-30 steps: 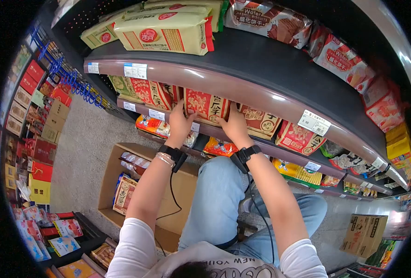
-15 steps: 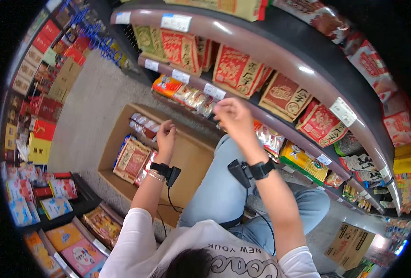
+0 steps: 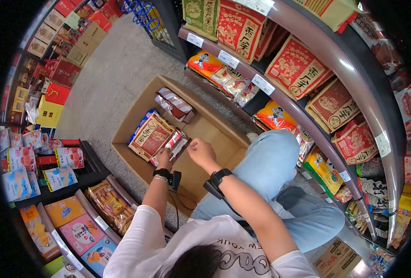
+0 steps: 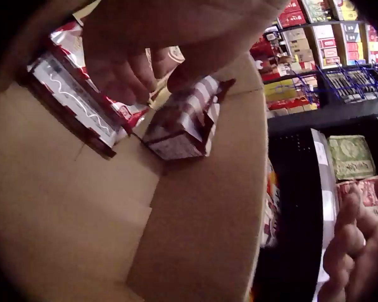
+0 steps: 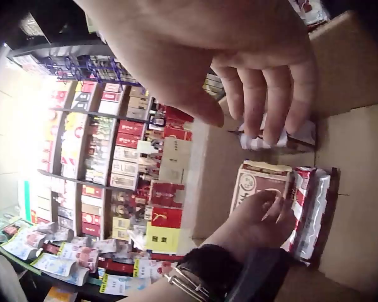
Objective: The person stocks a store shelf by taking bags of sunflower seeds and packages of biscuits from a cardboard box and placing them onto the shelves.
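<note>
An open cardboard box stands beside the person's knee. Inside lies a tan and dark-red bag of seeds, with a red and silver packet along its side. A brown-and-white striped packet sits at the box's far end. My left hand is over the bag's near edge, fingers loosely bent beside the red and silver packet. Above the box, my right hand holds nothing; its fingers hang loosely curled in the right wrist view.
Shelves to the right carry red seed bags, with orange snack bags on the level below. A display of boxed and bagged snacks stands at the lower left. The person's bent knee is close to the box's right side.
Both hands have left the red seed bag on the shelf and come down and left to the box. The head view has turned toward the box. That bag stays on the shelf.
</note>
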Demonstrator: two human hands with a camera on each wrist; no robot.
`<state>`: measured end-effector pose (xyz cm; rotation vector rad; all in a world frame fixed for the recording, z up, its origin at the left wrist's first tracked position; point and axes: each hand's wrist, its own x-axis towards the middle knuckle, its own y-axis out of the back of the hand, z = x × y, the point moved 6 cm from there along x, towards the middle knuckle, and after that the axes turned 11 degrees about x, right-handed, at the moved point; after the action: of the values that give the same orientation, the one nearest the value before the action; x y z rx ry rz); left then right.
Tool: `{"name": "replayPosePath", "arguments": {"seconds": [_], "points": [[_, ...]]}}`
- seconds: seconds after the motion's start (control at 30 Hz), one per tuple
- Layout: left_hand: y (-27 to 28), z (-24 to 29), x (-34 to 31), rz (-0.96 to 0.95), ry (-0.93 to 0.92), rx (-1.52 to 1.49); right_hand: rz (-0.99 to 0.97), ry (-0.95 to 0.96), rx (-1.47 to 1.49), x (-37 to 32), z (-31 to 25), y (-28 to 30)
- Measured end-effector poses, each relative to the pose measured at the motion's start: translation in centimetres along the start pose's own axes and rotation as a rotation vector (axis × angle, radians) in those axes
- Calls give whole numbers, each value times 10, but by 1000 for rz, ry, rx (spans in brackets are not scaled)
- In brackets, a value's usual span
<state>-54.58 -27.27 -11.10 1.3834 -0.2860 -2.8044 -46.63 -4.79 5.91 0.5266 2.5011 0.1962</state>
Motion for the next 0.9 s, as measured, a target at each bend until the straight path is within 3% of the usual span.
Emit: {"name": "replayPosePath", "arguments": {"seconds": [0.27,0.37,0.4,0.53,0.63,0.7,0.77,0.8,0.83,0.87,0.9], "points": [[49,-29,68,191,74,-130,69,-105,-163,33,45,8],[77,-31,89,237,209,-144,37,-107,-175,31,48,3],[88,-33,105,200,155,-186,22,-103,-177,31,47,1],[100,-32,113,37,260,-314,2,-70,-148,27,46,-1],[121,-62,168,18,239,-386,11,-70,-120,24,44,3],[111,-44,142,27,204,-467,54,-50,-122,24,43,3],[126,-51,177,-157,-77,-436,61,-34,-111,21,39,4],[109,-33,129,55,27,-547,64,-25,-105,21,37,5],[116,-40,145,-40,-32,-576,56,-30,-101,22,38,4],[143,-74,206,-26,-82,-717,43,-36,-97,24,40,3],[141,-81,194,35,21,-714,25,-41,-93,25,42,0]]}}
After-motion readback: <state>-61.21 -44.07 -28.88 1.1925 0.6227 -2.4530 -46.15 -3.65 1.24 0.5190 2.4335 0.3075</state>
